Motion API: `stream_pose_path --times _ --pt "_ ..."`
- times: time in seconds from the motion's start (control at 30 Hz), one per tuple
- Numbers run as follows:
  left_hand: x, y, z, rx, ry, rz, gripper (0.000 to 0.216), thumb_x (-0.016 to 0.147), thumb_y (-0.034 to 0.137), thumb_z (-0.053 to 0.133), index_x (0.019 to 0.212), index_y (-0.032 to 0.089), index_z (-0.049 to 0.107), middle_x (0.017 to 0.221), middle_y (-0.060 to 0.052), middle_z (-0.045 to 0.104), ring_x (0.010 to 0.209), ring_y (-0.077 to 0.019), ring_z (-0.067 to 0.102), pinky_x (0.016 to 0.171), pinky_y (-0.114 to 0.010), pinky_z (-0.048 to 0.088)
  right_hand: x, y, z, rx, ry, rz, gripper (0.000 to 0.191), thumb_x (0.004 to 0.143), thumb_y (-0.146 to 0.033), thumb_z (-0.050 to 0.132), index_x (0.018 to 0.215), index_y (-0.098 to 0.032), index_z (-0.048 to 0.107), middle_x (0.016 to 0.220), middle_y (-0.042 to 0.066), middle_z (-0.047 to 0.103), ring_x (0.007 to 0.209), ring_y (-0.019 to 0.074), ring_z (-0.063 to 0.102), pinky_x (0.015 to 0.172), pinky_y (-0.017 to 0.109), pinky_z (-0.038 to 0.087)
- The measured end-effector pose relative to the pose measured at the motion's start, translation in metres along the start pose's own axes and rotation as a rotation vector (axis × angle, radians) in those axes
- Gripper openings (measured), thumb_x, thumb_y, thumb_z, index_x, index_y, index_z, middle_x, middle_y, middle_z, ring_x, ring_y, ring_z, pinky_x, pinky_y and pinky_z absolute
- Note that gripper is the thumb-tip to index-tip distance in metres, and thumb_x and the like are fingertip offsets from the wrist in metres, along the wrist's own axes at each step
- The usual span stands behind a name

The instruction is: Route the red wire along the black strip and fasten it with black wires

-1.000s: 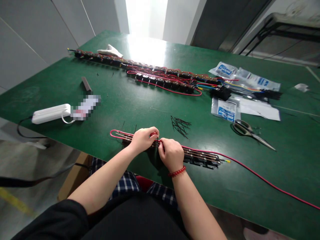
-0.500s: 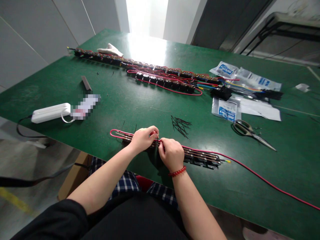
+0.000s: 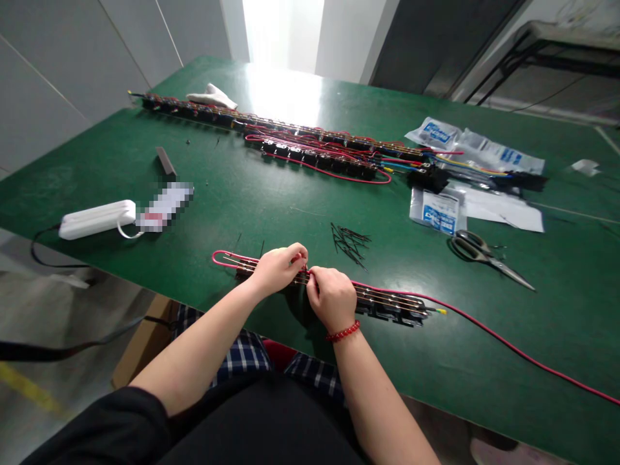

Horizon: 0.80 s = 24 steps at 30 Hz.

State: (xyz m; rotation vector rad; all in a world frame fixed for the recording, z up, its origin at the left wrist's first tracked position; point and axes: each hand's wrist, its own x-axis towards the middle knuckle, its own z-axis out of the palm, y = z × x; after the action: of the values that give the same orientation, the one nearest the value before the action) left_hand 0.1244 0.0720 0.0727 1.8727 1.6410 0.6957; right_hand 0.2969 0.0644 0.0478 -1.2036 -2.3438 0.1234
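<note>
1. White plastic is what I meet first at my left: a power strip [image 3: 97, 219] with a black cord, lying just beside a pixelated patch [image 3: 167, 205]; a small brownish bar [image 3: 165, 161] lies behind them.
2. Along the far side of the green table [image 3: 232, 194] I see a long strip of black blocks [image 3: 194, 112], with a white cloth [image 3: 212, 97] just behind its left part.
3. Nearer me, the strip at work [image 3: 382, 302] lies along the table's front edge, under both hands. A red wire [image 3: 484, 328] loops out past its left end, where two thin dark stubs [image 3: 262, 248] stick up.
4. My left hand [image 3: 277, 268] is over that strip, thumb and fingers drawn close together; a dark sliver shows at the tips, and I cannot tell whether they hold it.
5. Beyond the hands lies a shorter strip [image 3: 317, 161] draped in red wiring.
6. My right hand [image 3: 334, 296], with a red bead bracelet [image 3: 343, 332], is curled over the strip and wire; its fingertips are hidden, so I cannot tell which it grips.
7. Past it I find a loose pile of thin black pieces [image 3: 349, 243], then plastic packets [image 3: 438, 212] and scissors [image 3: 472, 250], blades partly spread. The red wire runs out of view at right.
</note>
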Motion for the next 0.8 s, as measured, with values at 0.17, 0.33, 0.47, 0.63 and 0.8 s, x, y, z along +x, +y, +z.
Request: stream_pose_path --times 0.17,0.33,0.47,0.63,0.8 --pt "-0.0001 -0.0007 -0.0015 0.069 -0.053 0.059 0.01 0.085 0.028 0.055 0.091 0.025 0.063 0.087 0.002 0.07 0.083 -0.016 0.063 0.075 -0.026 0.046 -0.0002 0.0004 0.0003 -0.003 0.016 -0.005 0.016 0.092 -0.021 0.048 0.092 -0.018 0.063 0.081 0.005 0.068 0.077 0.0188 0.058 0.073 0.032 0.037" --pt "-0.0002 -0.0025 -0.0009 0.068 -0.057 0.071 0.011 0.083 0.023 0.056 0.089 0.026 0.066 0.089 0.002 0.07 0.085 -0.016 0.062 0.077 -0.026 0.046 0.0002 0.0 0.0003 0.001 0.013 -0.004 0.016 0.092 -0.021 0.048 0.094 -0.018 0.063 0.083 0.005 0.069 0.078 0.0192 0.058 0.074 0.032 0.038" --pt "-0.0003 -0.0031 0.0007 0.012 -0.019 0.054 0.009 0.086 0.025 0.056 0.086 0.025 0.065 0.089 0.002 0.07 0.086 -0.0152 0.062 0.08 -0.026 0.046 0.0003 0.0001 0.0003 0.001 0.01 -0.003 0.016 0.092 -0.021 0.048 0.092 -0.018 0.063 0.082 0.005 0.069 0.078 0.019 0.058 0.073 0.032 0.038" --pt "-0.0005 -0.0028 0.0014 0.008 -0.019 0.025 0.009 0.086 0.024 0.056 0.086 0.025 0.065 0.087 0.003 0.07 0.084 -0.0147 0.062 0.078 -0.026 0.045 0.0003 0.0002 -0.0002 0.0 0.011 -0.003 0.016 0.092 -0.022 0.047 0.092 -0.018 0.063 0.082 0.005 0.069 0.077 0.0188 0.058 0.073 0.032 0.038" --pt "-0.0009 -0.0007 0.0001 -0.004 -0.014 0.008 0.009 0.086 0.023 0.055 0.086 0.026 0.064 0.085 0.004 0.071 0.082 -0.0145 0.063 0.076 -0.025 0.045 0.0003 -0.0004 -0.0004 0.003 0.01 0.0 0.016 0.092 -0.021 0.047 0.092 -0.018 0.063 0.083 0.005 0.069 0.078 0.0189 0.058 0.074 0.032 0.038"
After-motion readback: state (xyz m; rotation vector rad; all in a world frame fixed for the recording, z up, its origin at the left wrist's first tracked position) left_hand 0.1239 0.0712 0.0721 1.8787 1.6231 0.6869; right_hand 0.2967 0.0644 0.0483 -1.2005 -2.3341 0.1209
